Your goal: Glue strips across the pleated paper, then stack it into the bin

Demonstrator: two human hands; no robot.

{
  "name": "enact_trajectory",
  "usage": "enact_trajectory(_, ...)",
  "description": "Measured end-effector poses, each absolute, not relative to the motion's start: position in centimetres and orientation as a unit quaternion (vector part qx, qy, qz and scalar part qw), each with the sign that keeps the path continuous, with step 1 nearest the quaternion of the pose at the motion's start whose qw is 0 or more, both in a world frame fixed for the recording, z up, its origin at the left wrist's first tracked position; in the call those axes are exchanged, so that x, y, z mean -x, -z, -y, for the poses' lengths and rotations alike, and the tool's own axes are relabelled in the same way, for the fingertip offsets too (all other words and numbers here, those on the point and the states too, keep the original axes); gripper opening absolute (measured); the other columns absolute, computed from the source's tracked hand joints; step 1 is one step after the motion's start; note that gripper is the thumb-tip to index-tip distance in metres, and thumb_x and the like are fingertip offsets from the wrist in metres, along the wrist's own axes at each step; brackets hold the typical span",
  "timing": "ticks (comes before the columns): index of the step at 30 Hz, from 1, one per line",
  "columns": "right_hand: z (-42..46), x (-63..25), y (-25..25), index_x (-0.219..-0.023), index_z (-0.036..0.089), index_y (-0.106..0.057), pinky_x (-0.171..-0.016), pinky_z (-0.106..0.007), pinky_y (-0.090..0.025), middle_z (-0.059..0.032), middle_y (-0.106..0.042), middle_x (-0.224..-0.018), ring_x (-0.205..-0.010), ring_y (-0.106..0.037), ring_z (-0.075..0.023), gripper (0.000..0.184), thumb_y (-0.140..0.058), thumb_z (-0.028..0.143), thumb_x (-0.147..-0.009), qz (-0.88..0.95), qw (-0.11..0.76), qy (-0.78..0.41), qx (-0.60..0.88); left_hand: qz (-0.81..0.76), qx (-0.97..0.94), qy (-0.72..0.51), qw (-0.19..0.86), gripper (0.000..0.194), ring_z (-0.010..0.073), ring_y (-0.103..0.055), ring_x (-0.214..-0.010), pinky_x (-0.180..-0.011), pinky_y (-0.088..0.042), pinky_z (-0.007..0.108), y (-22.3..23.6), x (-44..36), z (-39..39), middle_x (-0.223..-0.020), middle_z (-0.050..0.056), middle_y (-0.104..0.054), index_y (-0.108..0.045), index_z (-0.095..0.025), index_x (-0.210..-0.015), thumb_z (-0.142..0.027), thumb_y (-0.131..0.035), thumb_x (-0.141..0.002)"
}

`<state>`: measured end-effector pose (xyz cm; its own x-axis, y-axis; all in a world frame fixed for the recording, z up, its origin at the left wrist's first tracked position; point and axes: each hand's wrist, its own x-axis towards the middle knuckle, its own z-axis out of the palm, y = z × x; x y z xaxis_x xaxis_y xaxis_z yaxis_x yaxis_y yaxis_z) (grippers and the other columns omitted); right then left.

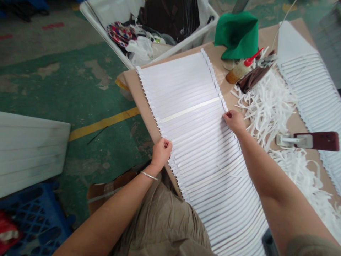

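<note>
Across the brown worktop, white strips are laid in overlapping rows; opposite ends are pinched by the left hand and right hand, each grip closed on an edge, presumably so alignment is kept.

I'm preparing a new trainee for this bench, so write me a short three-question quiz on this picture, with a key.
1. True or false: the left hand and right hand are at opposite edges of the rows of white strips.
2. What colour is the cap on the bottle? A) blue B) red C) yellow
3. Fill the gap: the silver bracelet is worn on the ____ wrist.

Key: 1 true; 2 B; 3 left.
</note>
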<state>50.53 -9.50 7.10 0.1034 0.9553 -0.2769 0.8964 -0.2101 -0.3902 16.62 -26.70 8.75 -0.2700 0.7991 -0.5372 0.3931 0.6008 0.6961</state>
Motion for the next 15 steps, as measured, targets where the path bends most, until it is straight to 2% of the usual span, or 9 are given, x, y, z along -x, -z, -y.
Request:
enact_trajectory(7,9.6,-50.5,-6.9,-0.084,0.017,-0.067,-0.065,-0.03,-0.042,-0.0069,-0.068,-0.076,-0.069,-0.058,-0.0201,0.02,-0.06,0.034,-0.079,0.629,0.051,-0.225,0.743,-0.738,-0.362,-0.275,0.499,0.016,0.0094,-0.05,-0.039,-0.043,-0.038,0.02,-10.0,-16.5,27.2,-0.049,-0.006,-0.053,-0.051,-0.02,-0.071,-0.033,-0.054,-0.081)
enact_trajectory(15,9.6,-50.8,-6.4,-0.083,0.018,-0.066,-0.064,-0.03,-0.042,-0.0061,-0.068,-0.076,-0.068,-0.059,-0.0197,0.019,-0.058,0.035,-0.08,0.635,0.045,-0.219,0.74,-0.703,-0.388,-0.303,0.513,0.015,0.0089,-0.049,-0.043,-0.045,-0.037,0.02,-13.4,-16.7,27.4,-0.051,-0.006,-0.051,-0.051,-0.02,-0.074,-0.031,-0.056,-0.082)
